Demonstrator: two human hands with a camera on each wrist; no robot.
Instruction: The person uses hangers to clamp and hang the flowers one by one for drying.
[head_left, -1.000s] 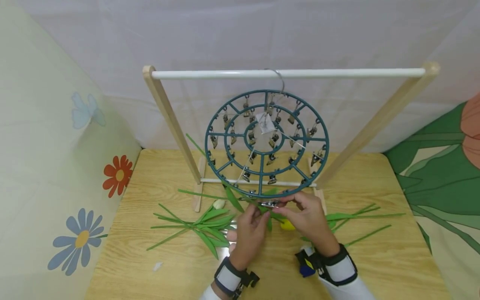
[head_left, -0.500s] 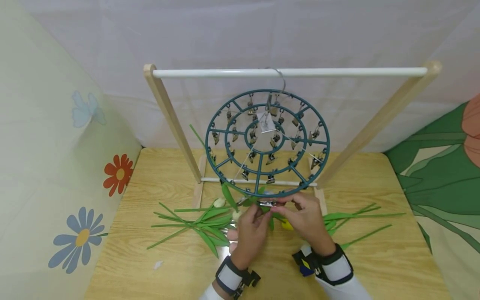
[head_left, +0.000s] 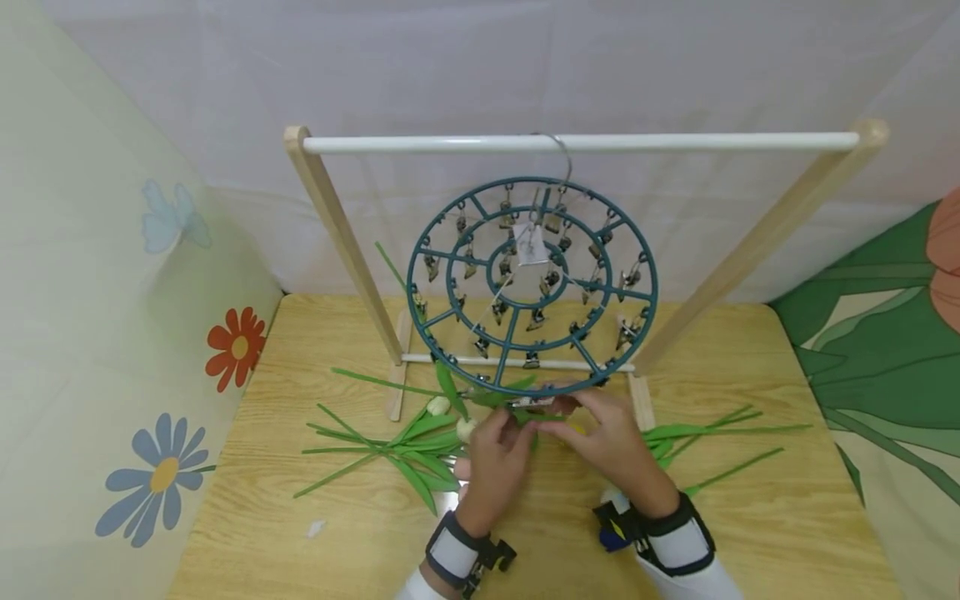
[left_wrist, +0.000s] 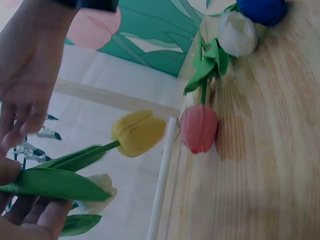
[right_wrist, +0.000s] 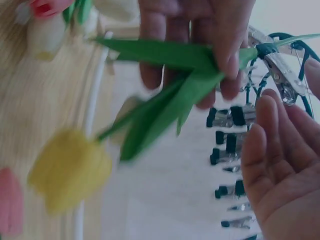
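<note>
A teal round clip hanger hangs by its hook from the white rail of a wooden rack. Both hands meet at its lowest rim. My left hand grips the green leaves and stem of a yellow artificial tulip, whose head hangs below, off the table. My right hand pinches a metal clip on the hanger's rim, right beside the stem's tip. In the head view the yellow tulip is almost hidden behind the right hand.
More artificial tulips lie on the wooden table: a bunch with a white bloom on the left and green stems on the right. A pink tulip, a white one and a blue one lie near the rack's base.
Both hands rose slightly toward the hanger's rim with the tulip. The yellow bloom went behind the right hand. The hanger turned a little.
</note>
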